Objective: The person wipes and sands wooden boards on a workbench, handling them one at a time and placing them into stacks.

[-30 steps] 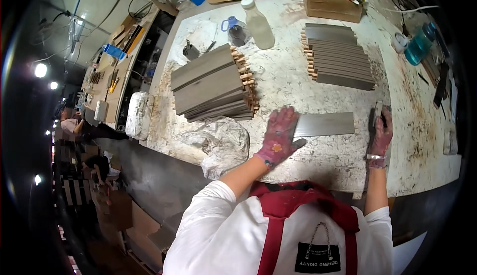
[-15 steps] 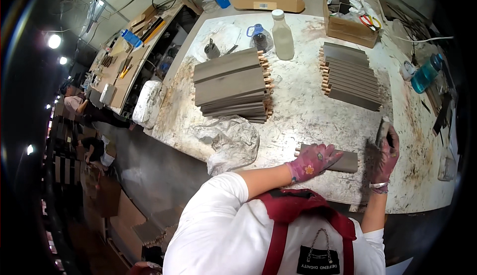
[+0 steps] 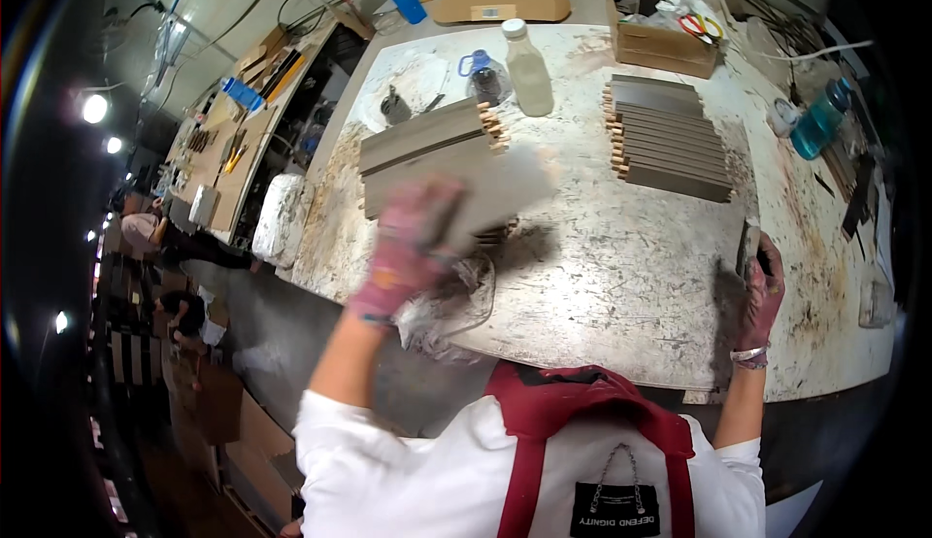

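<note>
My left hand, in a stained pink glove, grips a flat grey board with light wooden pegs at one end. Motion blurs both. The board is held over the front of the left stack of similar grey boards, whose pegs stick out on the right side; whether it touches the stack I cannot tell. Near the right side of the table, my right hand, also gloved, is closed around a small greyish block. Ahead of it lies a second stack of grey boards, its pegs toward the left.
A crumpled plastic bag lies at the table's front left. Behind the stacks stand a milky bottle with a white lid, a cut-down plastic jug and an open carton with scissors. A teal bottle stands far right.
My left hand has lifted the grey board off the table in front of me and swung it left to the left stack. My right hand stays near the right side, still holding the block.
</note>
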The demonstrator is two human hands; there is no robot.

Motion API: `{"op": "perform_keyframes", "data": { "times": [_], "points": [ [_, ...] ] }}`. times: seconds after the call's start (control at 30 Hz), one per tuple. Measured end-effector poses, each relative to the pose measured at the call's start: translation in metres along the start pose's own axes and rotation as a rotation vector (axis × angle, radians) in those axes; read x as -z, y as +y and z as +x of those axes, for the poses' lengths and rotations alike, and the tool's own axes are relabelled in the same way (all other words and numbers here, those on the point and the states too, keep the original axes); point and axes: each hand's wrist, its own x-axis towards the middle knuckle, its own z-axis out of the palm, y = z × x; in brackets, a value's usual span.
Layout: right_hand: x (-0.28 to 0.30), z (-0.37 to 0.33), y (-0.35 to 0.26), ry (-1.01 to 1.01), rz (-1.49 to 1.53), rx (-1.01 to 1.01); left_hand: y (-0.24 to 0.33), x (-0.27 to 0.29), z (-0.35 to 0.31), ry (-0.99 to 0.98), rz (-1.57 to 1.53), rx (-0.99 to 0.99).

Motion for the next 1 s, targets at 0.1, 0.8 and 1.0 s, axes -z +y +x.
{"op": "perform_keyframes", "data": {
  "times": [0.1,0.8,1.0],
  "points": [
    [-0.006,-0.003,0.012,0.04,0.11,-0.026,-0.046,0.038,0.007,-0.107,0.062,0.044],
    [-0.024,0.133,0.136,0.251,0.688,-0.129,0.119,-0.247,0.133,-0.143,-0.111,-0.262],
    [-0.012,0.103,0.11,0.2,0.688,-0.219,0.123,-0.235,0.118,-0.158,-0.433,-0.336]
  ]
}}
